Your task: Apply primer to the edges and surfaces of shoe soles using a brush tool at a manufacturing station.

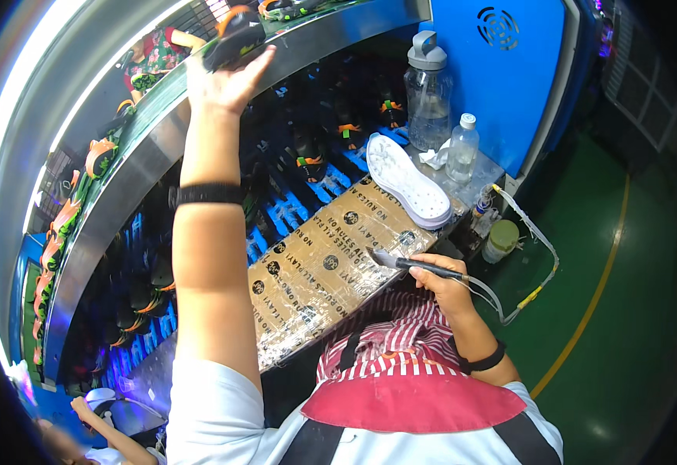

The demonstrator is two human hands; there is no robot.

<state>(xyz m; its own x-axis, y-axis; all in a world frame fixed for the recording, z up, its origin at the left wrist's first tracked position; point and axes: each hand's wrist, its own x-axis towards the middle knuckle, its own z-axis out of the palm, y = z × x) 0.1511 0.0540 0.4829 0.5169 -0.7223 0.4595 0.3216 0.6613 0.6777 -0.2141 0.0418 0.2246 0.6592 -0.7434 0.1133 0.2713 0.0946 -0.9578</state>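
Note:
My left hand (226, 87) reaches up to the raised metal ledge, gripping a black and orange shoe (234, 40). Its palm and thumb show; the shoe covers most of the fingers. Low on the right, my right hand (448, 288) is closed round the black handle of a brush (423, 266) with a thin tube running from its rear end. The bristles are over the near edge of a cardboard-covered work surface (330, 260), wrapped in clear film. Beyond the brush lies a white shoe sole (409, 186), its hollow side up.
Black shoes (310, 159) stand on a blue slatted rack (280, 213) beyond the work surface. Orange and green shoes (59, 225) line the curved ledge (141, 147). A large bottle (429, 97), a small bottle (464, 151) and a lidded jar (501, 239) stand right. Other people are at left.

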